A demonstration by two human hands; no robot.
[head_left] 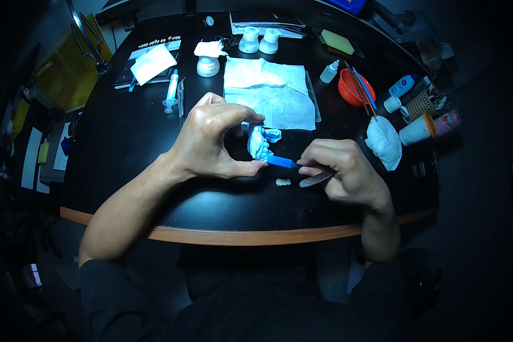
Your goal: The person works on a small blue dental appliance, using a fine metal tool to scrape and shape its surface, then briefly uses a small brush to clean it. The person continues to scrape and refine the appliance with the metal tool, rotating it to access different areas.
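Note:
My left hand (pixel 211 134) is closed on a pale blue-white dental cast (pixel 259 142), thumb below and fingers above. A row of tooth shapes shows on the cast's right side. My right hand (pixel 342 170) is closed in a pinch just right of it, holding a flat metal tool (pixel 316 179) with a rounded end. Between the cast and my right fingertips runs a blue, dotted strip-like piece (pixel 281 162); whether it belongs to the tool I cannot tell. Just below, a small tooth-coloured dental piece (pixel 283 182) lies on the black table.
Behind the cast lies a white paper sheet (pixel 268 85). White jars (pixel 249 41), a syringe (pixel 171 92) and a white card (pixel 153 63) stand or lie farther back. On the right are a red bowl (pixel 353 91) with brushes across it, a dropper bottle (pixel 329 72) and crumpled tissue (pixel 384 142).

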